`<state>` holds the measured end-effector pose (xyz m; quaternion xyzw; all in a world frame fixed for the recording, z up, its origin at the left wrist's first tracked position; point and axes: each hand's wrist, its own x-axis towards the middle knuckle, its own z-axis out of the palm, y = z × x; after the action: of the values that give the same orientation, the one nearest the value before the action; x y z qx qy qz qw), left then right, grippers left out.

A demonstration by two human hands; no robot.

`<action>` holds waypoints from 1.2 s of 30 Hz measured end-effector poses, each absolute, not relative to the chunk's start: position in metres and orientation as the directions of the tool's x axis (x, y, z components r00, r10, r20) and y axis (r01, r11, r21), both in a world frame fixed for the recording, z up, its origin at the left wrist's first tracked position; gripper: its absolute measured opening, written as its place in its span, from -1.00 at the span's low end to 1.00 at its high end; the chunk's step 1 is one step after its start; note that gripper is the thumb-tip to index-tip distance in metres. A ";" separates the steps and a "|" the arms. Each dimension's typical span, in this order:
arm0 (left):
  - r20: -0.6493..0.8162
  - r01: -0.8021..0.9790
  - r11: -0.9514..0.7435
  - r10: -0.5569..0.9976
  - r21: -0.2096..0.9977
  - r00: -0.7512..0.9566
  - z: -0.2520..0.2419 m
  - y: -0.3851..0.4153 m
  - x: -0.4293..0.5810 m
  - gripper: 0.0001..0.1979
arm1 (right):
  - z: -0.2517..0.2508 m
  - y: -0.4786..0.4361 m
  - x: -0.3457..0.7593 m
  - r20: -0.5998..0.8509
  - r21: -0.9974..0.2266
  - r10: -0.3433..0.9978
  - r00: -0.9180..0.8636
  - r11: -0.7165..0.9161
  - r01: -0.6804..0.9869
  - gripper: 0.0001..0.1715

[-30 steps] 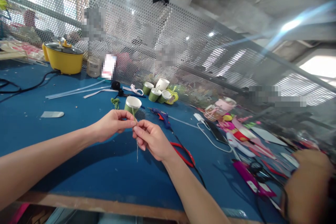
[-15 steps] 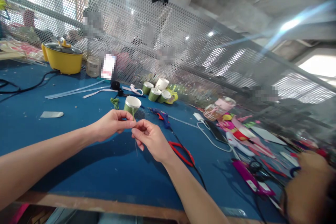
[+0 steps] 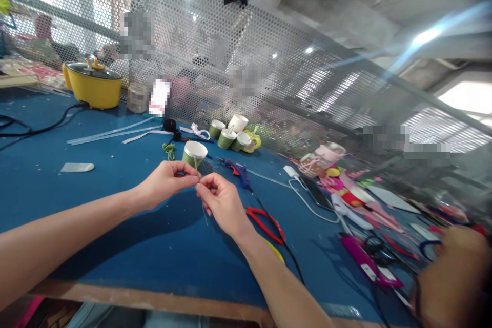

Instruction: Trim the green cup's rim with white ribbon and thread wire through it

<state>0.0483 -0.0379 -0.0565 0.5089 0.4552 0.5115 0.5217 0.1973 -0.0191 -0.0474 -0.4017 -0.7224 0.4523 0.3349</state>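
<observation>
My left hand point(image 3: 167, 183) is closed in a pinch on a thin green strand point(image 3: 196, 166), its upper end rising in front of a green cup with a white inside point(image 3: 191, 154). Fingertips almost touching it, my right hand point(image 3: 223, 201) pinches the same strand lower down. A fine loose tail point(image 3: 205, 213) hangs below the right fingers. Whether the strand is wire or cord I cannot tell. Just behind the left hand lies a small bundle of green cord point(image 3: 168, 151). The cup stands on the blue table beyond both hands.
Several green-and-white cups point(image 3: 226, 138) stand at the back. A blue glue gun point(image 3: 239, 171) and red-handled pliers point(image 3: 267, 225) lie right of my hands. A yellow pot point(image 3: 96, 87) stands back left. Another person's hand point(image 3: 457, 261) is at the right edge, near a purple tool point(image 3: 365, 259).
My right hand has shifted slightly, and the strand's loose tail has swung a little to the right. A yellow curved piece now shows beside my right forearm.
</observation>
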 end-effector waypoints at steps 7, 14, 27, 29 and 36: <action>0.051 -0.047 -0.052 0.998 0.998 -0.027 -0.051 -0.041 0.052 -0.84 | -0.054 -0.018 0.197 0.237 -0.821 0.878 -0.417 0.410 0.397 -0.80; 0.062 -0.004 -0.062 0.997 0.998 -0.035 -0.057 -0.040 0.054 -0.82 | -0.054 -0.021 0.194 0.293 -0.802 0.872 -0.393 0.448 0.396 -0.80; 0.034 -0.302 0.032 0.977 0.953 0.210 -0.052 -0.036 0.046 -0.76 | -0.046 -0.011 0.205 -0.128 -0.984 0.699 -0.704 -0.176 0.003 -0.78; 0.029 -0.281 0.026 0.981 0.959 0.190 -0.053 -0.035 0.045 -0.77 | -0.047 -0.013 0.203 -0.079 -0.997 0.756 -0.650 -0.069 0.041 -0.78; 0.018 -0.068 -0.013 0.997 0.998 0.076 -0.055 -0.034 0.047 -0.75 | -0.047 -0.020 0.200 0.077 -0.923 0.858 -0.508 0.254 0.289 -0.81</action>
<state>0.0468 -0.0343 -0.0547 0.5056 0.4596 0.5009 0.5313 0.1999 -0.0196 -0.0473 -0.3921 -0.7314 0.4680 0.3039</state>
